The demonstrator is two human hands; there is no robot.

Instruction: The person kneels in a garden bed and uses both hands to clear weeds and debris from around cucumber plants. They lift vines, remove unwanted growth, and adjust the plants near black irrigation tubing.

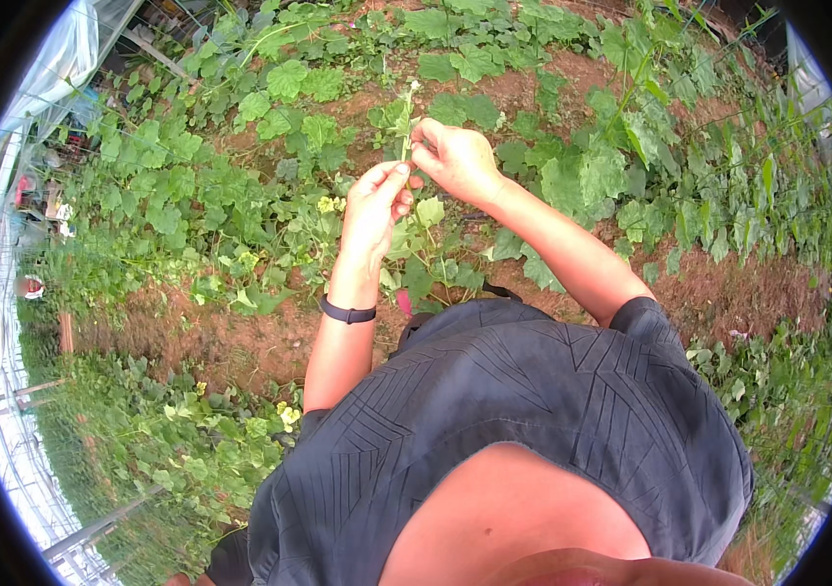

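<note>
Both hands meet in front of the chest, above a bed of leafy vines. My left hand (379,198), with a dark band on its wrist, pinches a green vine stem between thumb and fingers. Just above and to the right, my right hand (454,157) has its fingertips closed at the same vine shoot (408,121). The pale, fuzzy tip of the shoot points up past the fingers. Whether the right fingers grip the stem or a small part beside it is too small to tell. Pale green leaves (430,211) hang just below the hands.
Lobed vine leaves (167,190) spread over reddish soil (255,340) on both sides. Taller vines (606,161) climb at the right. Clear plastic sheeting (57,80) and a metal frame pole (105,521) stand at the left. A person (31,286) is far off at the left edge.
</note>
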